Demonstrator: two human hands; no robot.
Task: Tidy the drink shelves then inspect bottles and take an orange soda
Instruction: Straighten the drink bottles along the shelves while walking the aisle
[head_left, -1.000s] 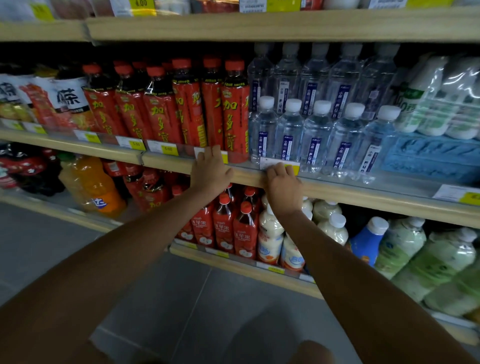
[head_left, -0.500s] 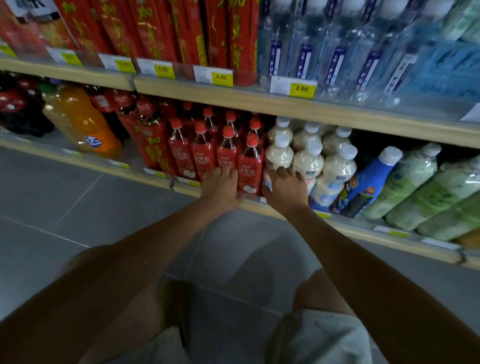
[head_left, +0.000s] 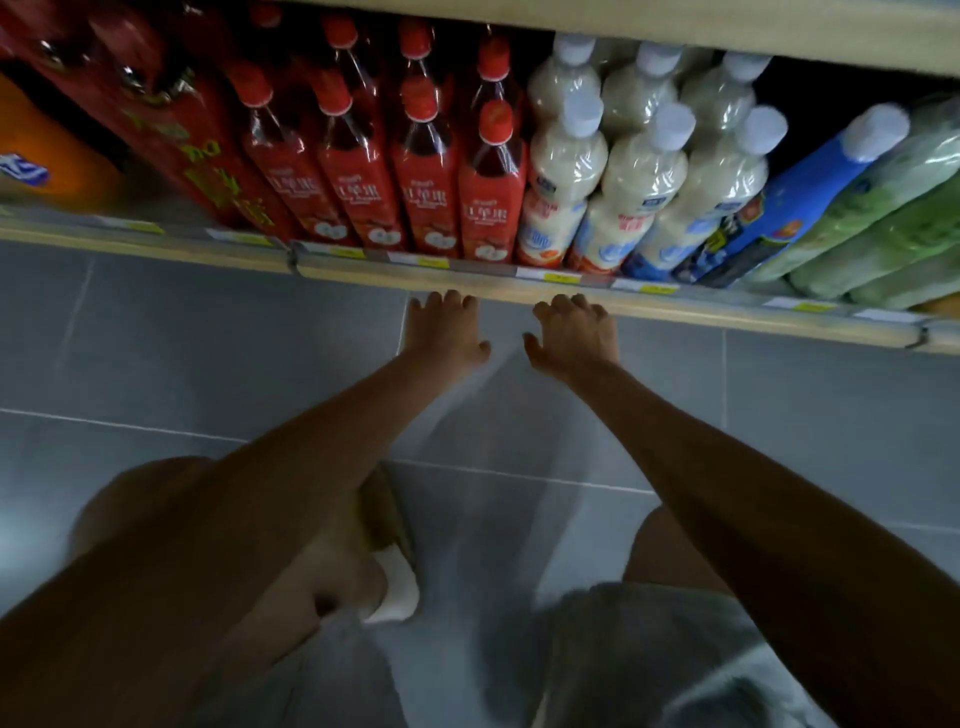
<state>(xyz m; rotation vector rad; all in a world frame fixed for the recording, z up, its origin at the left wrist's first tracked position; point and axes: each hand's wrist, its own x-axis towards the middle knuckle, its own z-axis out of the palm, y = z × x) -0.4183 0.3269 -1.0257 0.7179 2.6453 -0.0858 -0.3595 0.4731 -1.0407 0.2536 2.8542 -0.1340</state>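
Red-capped bottles (head_left: 415, 171) wear red labels with white lettering. Beside them, cream-white bottles (head_left: 618, 171) have pale caps. A bottle (head_left: 795, 202) is blue; green ones (head_left: 883, 208) follow. The orange bottle (head_left: 57, 150) carries what seems a blue-and-white mark. Grey floor tiles (head_left: 208, 332); yellow shelf tags (head_left: 558, 277).

Dim overall, cool grey cast. Floor tiles (head_left: 779, 415) catch a pale sheen at far left edge, light source itself not in frame. Forearms dark, underexposed; both hands (head_left: 447, 332) brighter near the shelf edge (head_left: 675, 306). Small specular glints on the red bottles (head_left: 488, 171) and cream bottles (head_left: 639, 171). Motion blur throughout: labels smeared, price tags unreadable, green bottles (head_left: 893, 218) at right softest. Wide-angle bending curves the shelf line, stretches the corners. Knees and shorts at bottom blurred.
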